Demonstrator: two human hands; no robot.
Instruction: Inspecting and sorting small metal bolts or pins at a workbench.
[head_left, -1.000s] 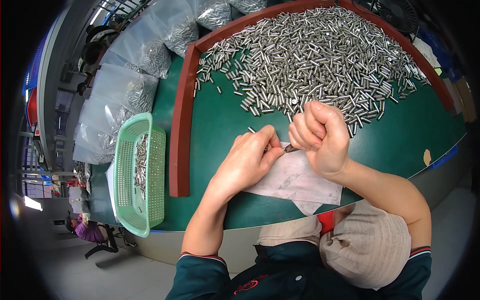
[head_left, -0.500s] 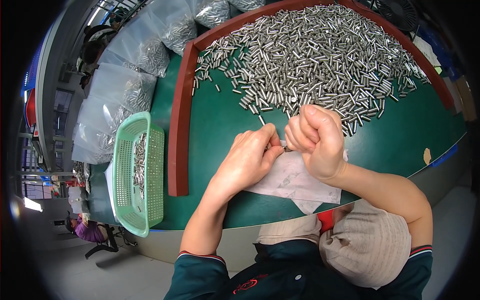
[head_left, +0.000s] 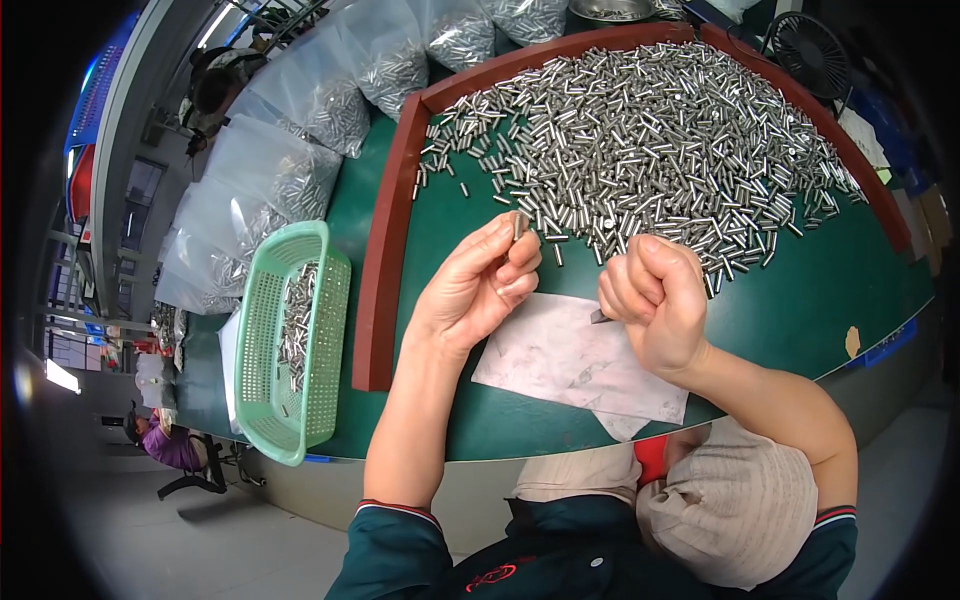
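My left hand point(head_left: 478, 283) is raised over the green table point(head_left: 440, 210), pinching a small metal cylinder point(head_left: 518, 224) between thumb and fingertips. My right hand point(head_left: 654, 297) is closed in a fist around a small dark tool whose tip point(head_left: 598, 317) pokes out below the fingers. Both hands hover above a stained white sheet of paper point(head_left: 572, 358). Just beyond them lies a large heap of shiny metal cylinders point(head_left: 650, 140) inside a reddish-brown wooden frame point(head_left: 382, 260).
A green plastic basket point(head_left: 258, 340) holding several metal pieces sits at the left of the frame. Clear plastic bags of cylinders point(head_left: 300, 120) are stacked at the far left. A black fan point(head_left: 812, 48) stands at the far right. A person sits far below left.
My hands have separated. The left hand lifted away from the right with a cylinder pinched in its fingertips; the right fist stayed over the paper.
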